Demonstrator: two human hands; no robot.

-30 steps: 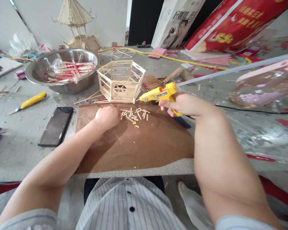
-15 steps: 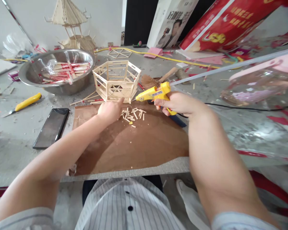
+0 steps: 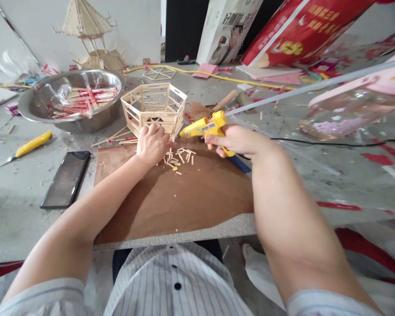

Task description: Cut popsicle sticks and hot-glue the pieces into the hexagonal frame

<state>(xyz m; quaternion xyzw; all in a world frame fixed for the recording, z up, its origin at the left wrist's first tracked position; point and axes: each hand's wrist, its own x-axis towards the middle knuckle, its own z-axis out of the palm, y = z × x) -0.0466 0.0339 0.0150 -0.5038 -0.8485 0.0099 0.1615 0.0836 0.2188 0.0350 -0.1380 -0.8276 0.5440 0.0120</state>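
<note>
My right hand [image 3: 230,139] is wrapped round a yellow hot glue gun [image 3: 206,127], with a long clear glue stick [image 3: 273,99] out of its back. The nozzle points left, close to the lower front corner of a six-sided frame [image 3: 177,116] built of thin wooden sticks. My left hand [image 3: 154,145] is at the front base of that frame, its fingers bent and closed. Its fingertips are partly hidden, so what they hold does not show. Short cut stick pieces [image 3: 180,157] lie just right of it on a brown sheet [image 3: 171,197].
A steel bowl [image 3: 29,109] of red-wrapped stick bundles stands left, near a yellow utility knife [image 3: 34,144] and a phone [image 3: 66,180]. Behind are a stick pagoda [image 3: 87,26] and a yellow cable [image 3: 197,71]. A clear pink-topped container [image 3: 345,103] stands right; a black cord [image 3: 316,144] crosses there.
My left hand has gone from a stretched forefinger at the frame's base to bent fingers drawn over its front. The view has shifted slightly; the glue gun stays near the same corner.
</note>
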